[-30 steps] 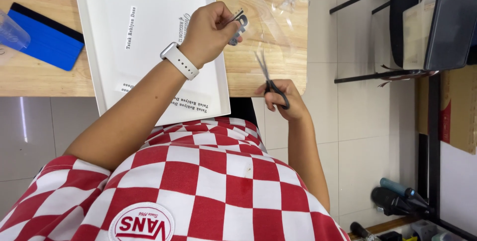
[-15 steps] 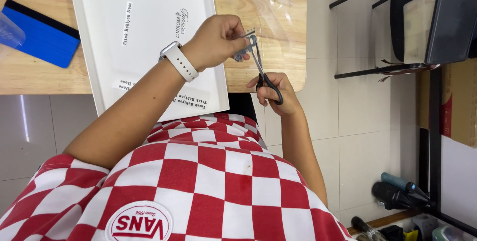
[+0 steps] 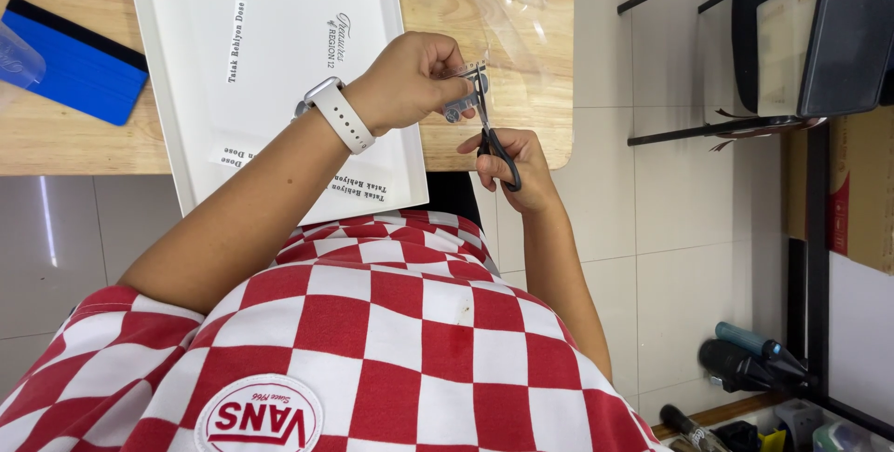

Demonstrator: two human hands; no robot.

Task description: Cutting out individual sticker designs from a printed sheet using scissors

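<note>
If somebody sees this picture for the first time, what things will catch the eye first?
First, the two hands at the centre: the left hand, with a white watch, pinches a small clear strip while the right hand cuts it with black scissors. Behind them a white tray lies on the wooden table, with a blue squeegee at far left.

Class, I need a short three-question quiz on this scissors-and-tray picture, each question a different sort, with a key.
1. True or false: the black-handled scissors are held in the right hand.
2. Which thing lies left of the white rectangular tray on the wooden table? A. blue flat scraper with a black edge B. green cup C. red book
3. Fill in: the left hand, with a white watch strap on its wrist, pinches a small clear ____ piece at the scissor blades.

Key: 1 true; 2 A; 3 plastic
</note>
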